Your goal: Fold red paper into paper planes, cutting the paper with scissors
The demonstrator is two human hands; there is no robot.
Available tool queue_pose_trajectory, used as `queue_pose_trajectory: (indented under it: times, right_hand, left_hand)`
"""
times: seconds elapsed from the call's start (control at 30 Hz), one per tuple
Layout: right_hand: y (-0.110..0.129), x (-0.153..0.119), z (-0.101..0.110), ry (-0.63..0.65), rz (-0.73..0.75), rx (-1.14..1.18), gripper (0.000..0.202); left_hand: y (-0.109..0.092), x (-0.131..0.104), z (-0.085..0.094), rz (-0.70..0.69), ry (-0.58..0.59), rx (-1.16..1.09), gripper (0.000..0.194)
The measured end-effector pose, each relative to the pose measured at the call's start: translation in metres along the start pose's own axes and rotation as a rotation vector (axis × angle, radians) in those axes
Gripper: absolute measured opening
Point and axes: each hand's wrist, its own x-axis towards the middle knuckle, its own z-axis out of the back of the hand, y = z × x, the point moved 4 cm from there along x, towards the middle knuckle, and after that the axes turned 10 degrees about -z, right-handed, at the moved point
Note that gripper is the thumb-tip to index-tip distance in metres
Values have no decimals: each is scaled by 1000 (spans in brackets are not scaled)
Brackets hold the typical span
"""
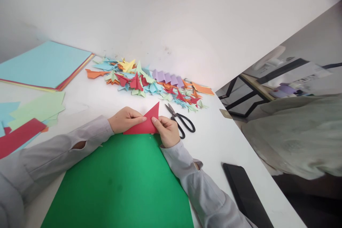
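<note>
A folded red paper [143, 126], roughly triangular with its point up, is held between both hands over the far edge of a green sheet [117, 181]. My left hand [125, 119] pinches its left side, the thumb lying on top. On the right side, my right hand [167, 130] grips the paper between thumb and fingers. Black-handled scissors [184, 121] lie just right of my right hand, blades pointing away and partly apart. Beyond the hands is a long pile of small folded papers [136, 82] in many colours.
Large coloured sheets [45, 64] are stacked at the back left, with loose cut pieces [40, 108] nearer. A black phone-like object [244, 192] lies at the right. A person in a pale garment [294, 131] is beyond the table's right edge. A wall borders the back.
</note>
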Motion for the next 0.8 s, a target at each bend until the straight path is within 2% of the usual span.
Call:
queue_pose_trajectory:
  times: [0.13,0.27,0.4,0.47,0.53,0.6,0.7,0.8]
  right_hand:
    - [2,0,2,-55,47,-37,40]
    - [3,0,4,-65,32,-53,42]
    - [7,-1,4,-87,56,-67,43]
    - [8,0,5,-96,59,-69,44]
    - [7,0,5,-97,49,-62,43]
    - [5,1,5,-89,34,-49,42]
    - [3,1,5,-80,20,-43,43]
    - [4,1,5,-87,28,-58,44]
  left_hand:
    - [1,0,1,48,-16,-36,40]
    - [3,0,2,85,-37,-45,38]
    - [7,-1,6,108,-189,-157,28]
    - [9,-3,6,106,-228,-248,39]
    - [10,-4,4,110,-199,-284,48]
    - [10,-5,3,111,-164,-258,50]
    - [7,-6,5,85,-186,-196,54]
    - [3,-5,6,29,-186,-132,45]
